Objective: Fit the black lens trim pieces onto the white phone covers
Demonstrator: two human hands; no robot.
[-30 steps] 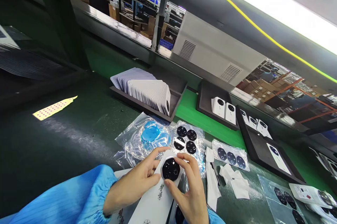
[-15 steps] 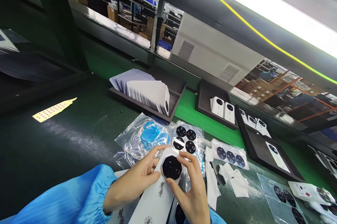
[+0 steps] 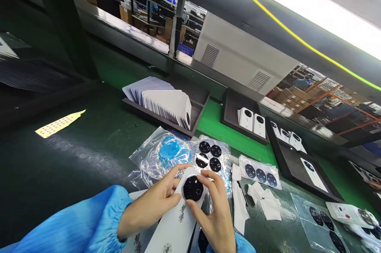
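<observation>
A white phone back cover (image 3: 172,227) slants up from the bottom edge, with dark vertical lettering on it. On its top end sits a black round camera lens plate (image 3: 193,188) with small holes. My left hand (image 3: 156,199) grips the cover's left edge, thumb on the face beside the plate. With fingertips and thumb on the plate's right rim, my right hand (image 3: 216,209) holds the same end. Another white back cover (image 3: 141,241) lies partly hidden under my left wrist. Just beyond my fingers are a plastic sheet of black lens plates (image 3: 215,164) and a clear bag with blue film (image 3: 169,149).
A black tray (image 3: 196,120) holds fanned white covers. Further right are two more trays, one with two upright covers (image 3: 246,119). White cloths (image 3: 269,203), a lens sheet (image 3: 261,175), a dark pen-like tool (image 3: 243,193) and a white bottle (image 3: 342,212) lie on the right.
My right hand's fingers have shifted slightly left along the lens plate. Part of what looks like another person's hand now shows at the right edge.
</observation>
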